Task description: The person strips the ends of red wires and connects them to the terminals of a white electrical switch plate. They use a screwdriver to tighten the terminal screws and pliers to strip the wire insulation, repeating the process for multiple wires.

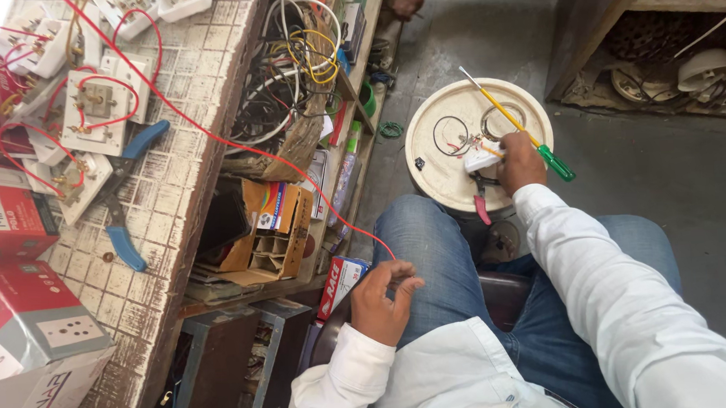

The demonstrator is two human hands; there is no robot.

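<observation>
Fingers (pixel 406 285) of the left hand (pixel 381 301) were pinched narrow on the end of a red wire (pixel 213 137), just above the left knee; the wire ran up across the workbench (pixel 187 89) to white switch plates (pixel 94 110). Right hand (pixel 520 163) was closed around a white socket piece (pixel 483 156) and a screwdriver (pixel 516 124) with a yellow shaft and green handle, resting on a round cream lid (pixel 452 184) near the knees. Red-handled pliers (pixel 480 200) lay just beside that hand, on the lid's edge. Blue-handled pliers (pixel 126 198) lay on the bench, and 1 tangle of cables (pixel 291 60) filled the shelf.
</observation>
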